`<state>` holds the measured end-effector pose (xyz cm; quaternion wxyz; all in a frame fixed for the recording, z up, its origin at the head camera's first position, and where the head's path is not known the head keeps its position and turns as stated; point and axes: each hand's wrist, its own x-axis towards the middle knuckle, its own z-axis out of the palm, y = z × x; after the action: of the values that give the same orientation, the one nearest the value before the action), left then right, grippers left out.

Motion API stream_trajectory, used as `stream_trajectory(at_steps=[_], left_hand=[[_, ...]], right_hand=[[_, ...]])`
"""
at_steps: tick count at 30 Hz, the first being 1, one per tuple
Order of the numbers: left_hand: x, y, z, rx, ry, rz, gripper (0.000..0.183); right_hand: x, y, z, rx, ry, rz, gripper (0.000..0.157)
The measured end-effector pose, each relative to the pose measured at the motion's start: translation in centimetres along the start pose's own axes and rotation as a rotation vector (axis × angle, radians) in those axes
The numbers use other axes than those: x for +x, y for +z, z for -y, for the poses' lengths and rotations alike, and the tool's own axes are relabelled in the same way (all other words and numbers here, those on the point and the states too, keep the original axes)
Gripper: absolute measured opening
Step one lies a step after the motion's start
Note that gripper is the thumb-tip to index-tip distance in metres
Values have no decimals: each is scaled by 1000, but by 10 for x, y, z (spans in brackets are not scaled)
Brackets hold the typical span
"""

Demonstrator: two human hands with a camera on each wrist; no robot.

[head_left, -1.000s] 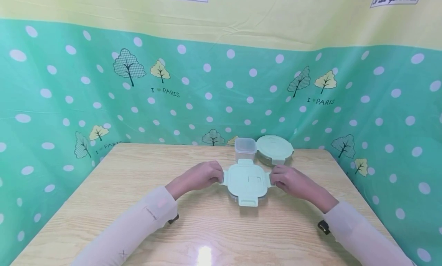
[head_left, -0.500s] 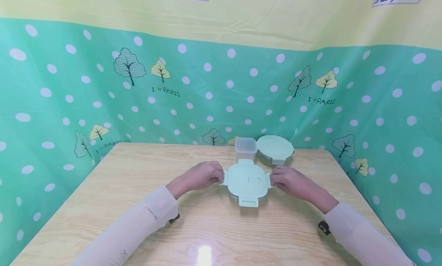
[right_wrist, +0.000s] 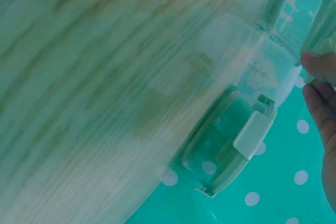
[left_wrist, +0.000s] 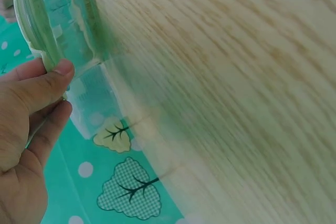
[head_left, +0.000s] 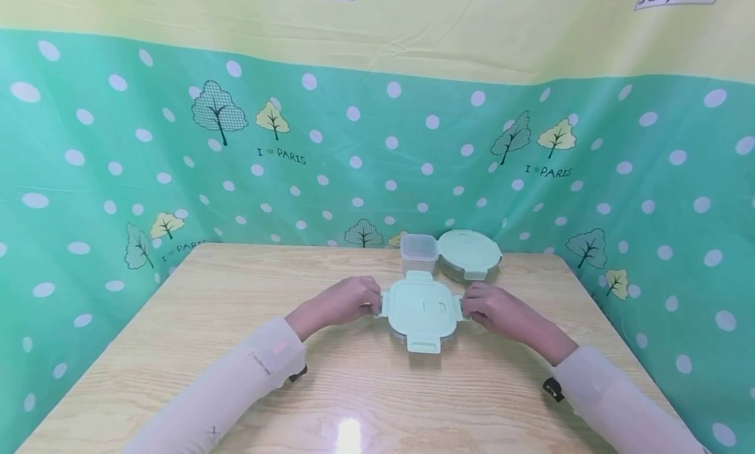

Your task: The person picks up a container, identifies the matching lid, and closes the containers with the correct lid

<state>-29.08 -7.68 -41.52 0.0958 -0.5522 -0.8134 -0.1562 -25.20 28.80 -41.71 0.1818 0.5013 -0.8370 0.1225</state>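
A square glass food container (left_wrist: 73,19) with a mint-green snap lid (head_left: 422,308) is between both hands at mid table. Its four-sided lid has its front flap (head_left: 425,344) sticking outward. On the left side, my left hand (head_left: 356,299) pinches the lid's flap between thumb and fingers. My right hand (head_left: 501,310) pinches the opposite flap, and its thumb and fingertips meet at the green edge in the right wrist view. Clear glass walls show under the lid in the left wrist view.
Behind the container stand a small clear plastic box (head_left: 419,252) and a round glass container (right_wrist: 226,140) with a green lid. The wooden table (head_left: 265,401) ends at a green dotted curtain (head_left: 330,152) at the back and sides.
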Motion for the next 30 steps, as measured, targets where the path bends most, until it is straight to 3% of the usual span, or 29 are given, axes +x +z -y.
stream_trajectory(at_steps=[8,17,21,26,30], left_hand=[[2,-1,0,17,29,20,15],[3,6,0,-7,-1,34,12],[5,6,-1,-9,2,48,13],[7,1,-1,-64,-14,126,15],[8,0,1,-101,-50,153,13]], right_hand=[[-1,-3,1,-6,35,28,33],[-1,0,3,12,62,23,34],[2,-1,8,37,124,87,29],[8,-8,13,103,221,199,25],[12,-11,13,130,220,208,27]])
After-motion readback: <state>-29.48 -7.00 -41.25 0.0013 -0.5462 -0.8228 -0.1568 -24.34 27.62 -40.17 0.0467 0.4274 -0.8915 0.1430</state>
